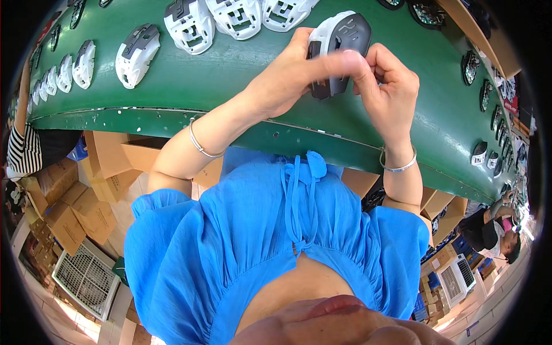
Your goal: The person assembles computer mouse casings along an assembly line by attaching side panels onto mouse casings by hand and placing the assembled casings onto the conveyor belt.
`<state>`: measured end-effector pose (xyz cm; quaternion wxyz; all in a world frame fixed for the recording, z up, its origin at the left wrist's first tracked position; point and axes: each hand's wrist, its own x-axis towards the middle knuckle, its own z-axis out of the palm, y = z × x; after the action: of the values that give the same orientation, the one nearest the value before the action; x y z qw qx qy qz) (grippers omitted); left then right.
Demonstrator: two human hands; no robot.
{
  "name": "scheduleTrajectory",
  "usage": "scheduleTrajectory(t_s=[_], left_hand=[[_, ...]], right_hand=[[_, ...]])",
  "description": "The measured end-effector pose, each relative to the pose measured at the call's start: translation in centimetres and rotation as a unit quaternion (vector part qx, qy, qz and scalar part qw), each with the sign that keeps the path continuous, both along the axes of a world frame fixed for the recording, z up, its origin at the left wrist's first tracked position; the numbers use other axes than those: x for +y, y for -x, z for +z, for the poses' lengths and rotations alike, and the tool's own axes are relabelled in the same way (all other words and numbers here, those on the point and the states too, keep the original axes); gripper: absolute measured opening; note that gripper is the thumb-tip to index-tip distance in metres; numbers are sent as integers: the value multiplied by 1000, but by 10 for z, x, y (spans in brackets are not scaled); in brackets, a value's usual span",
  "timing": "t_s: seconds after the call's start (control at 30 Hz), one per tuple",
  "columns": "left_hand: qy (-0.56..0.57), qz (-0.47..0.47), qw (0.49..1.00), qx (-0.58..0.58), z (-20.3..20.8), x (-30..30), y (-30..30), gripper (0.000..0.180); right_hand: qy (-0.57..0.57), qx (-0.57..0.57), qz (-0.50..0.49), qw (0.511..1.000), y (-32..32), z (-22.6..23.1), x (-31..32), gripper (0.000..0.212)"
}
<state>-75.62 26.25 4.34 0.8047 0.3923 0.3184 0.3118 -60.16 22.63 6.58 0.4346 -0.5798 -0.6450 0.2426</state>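
My left hand [286,77] grips a white-and-black plastic shell [352,35] above the green table. The shell is tilted, with its dark ribbed face toward the right. Motion smears the left thumb, which reaches across the shell's near part. At the shell's right side, my right hand [394,92] has its fingers curled and pinched together; what lies between them is hidden. Directly left of my hands, white shells with square cutouts [237,18] stand in a row along the far side. Another white shell with a dark grey top [138,54] lies further left.
The green table [230,80] curves across the view, with smaller white shells [84,63] at far left and dark glossy parts [470,67] at right. Cardboard boxes [86,213] stand below its near edge. A striped-sleeved person [24,150] is at left, another person [489,233] at right.
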Motion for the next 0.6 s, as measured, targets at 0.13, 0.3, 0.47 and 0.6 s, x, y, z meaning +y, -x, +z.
scheduleTrajectory(t_s=[0.13, 0.3, 0.47, 0.6], left_hand=[[-13, -50, 999, 2, -5, 4, 8, 58], [-49, -38, 998, -7, -6, 5, 9, 63], [-192, -22, 978, 80, -7, -2, 5, 75], [-224, -31, 969, 102, -6, -5, 8, 78]], right_hand=[[44, 45, 4, 998, 1, 3, 1, 26], [115, 218, 29, 969, 3, 8, 0, 14], [158, 351, 54, 922, 3, 6, 0, 30], [182, 330, 72, 923, 2, 5, 0, 34]])
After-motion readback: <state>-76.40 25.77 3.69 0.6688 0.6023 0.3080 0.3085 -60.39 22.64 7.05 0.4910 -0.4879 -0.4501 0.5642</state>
